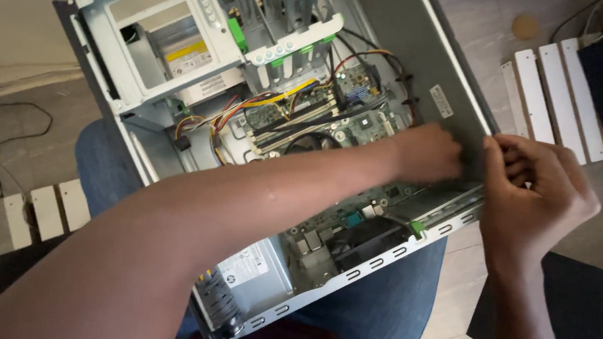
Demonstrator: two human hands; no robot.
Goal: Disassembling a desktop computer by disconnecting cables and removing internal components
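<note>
An open computer case is lying across the person's lap, filling the frame's centre. The left hand is reaching inside with fingers curled against the right wall, while the right hand is pinching that wall's outer edge. Farther up, a drive cage is sitting at upper left.

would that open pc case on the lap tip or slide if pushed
Probably heavy: the case is a sheet-metal box packed with drives and a power supply. It rests only on the lap, so it could tip. The right hand at its edge likely steadies it.
</note>
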